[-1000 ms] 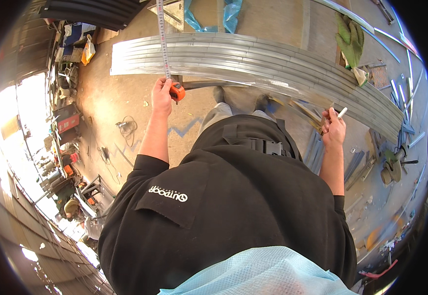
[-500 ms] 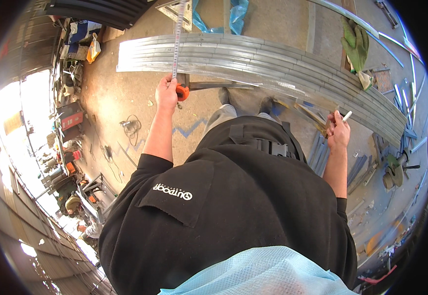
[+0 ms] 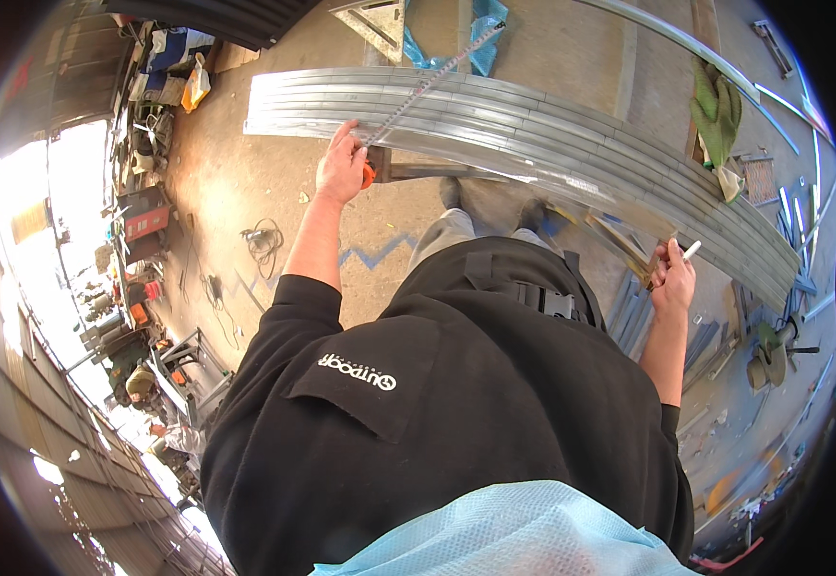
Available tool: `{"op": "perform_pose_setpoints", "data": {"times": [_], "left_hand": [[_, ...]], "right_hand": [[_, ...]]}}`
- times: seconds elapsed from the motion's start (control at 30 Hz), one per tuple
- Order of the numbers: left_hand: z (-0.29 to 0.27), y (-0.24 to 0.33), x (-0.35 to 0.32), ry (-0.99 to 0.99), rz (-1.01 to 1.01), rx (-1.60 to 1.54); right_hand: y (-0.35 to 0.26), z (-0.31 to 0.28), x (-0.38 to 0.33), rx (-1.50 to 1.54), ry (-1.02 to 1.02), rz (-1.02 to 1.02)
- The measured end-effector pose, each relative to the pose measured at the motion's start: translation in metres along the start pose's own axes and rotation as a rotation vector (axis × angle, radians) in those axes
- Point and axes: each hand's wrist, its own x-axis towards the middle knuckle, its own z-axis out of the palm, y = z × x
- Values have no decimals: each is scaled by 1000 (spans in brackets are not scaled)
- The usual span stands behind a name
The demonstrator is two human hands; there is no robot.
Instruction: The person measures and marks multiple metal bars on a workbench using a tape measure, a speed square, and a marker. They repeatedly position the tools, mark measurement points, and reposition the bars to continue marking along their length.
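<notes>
My left hand is closed round an orange tape measure, whose case shows only in part beside the palm. One finger reaches forward to the near edge of the long silvery metal profiles. From the case the pale tape blade runs slantwise across the profiles and past their far edge. On the right, my right hand is closed on a white marker pen, which sticks out between the fingers near the profiles' near edge. Whether those fingertips touch the metal, I cannot tell.
A green glove lies over the profiles' far right side. Beyond the profiles are a triangular metal plate and blue plastic wrap. A green angle grinder stands at right; a coiled cable lies on the left floor.
The tape blade has swung from nearly straight ahead to a rightward slant. My left hand has turned, with a finger stretched onto the metal. The right hand still holds the marker pen.
</notes>
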Motion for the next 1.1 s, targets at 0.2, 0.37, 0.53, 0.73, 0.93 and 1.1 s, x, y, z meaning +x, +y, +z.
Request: {"op": "perform_pose_setpoints", "data": {"times": [0.2, 0.37, 0.53, 0.73, 0.93, 1.1], "left_hand": [[-4, 2, 2, -14, -1, 22], [-5, 7, 2, -16, -13, 14], [-6, 6, 2, -9, 10, 1], [-3, 4, 2, 18, 21, 39], [-2, -3, 2, 68, 98, 29], [-4, -14, 3, 39, 149, 10]], "right_hand": [[-2, -2, -1, -24, 6, 3], [-3, 0, -4, -20, 5, -2], [-3, 0, -4, -31, 14, -3], [-3, -3, -4, -43, 13, 10], [-1, -1, -4, -16, -6, -7], [3, 0, -7, -4, -31, -10]]}}
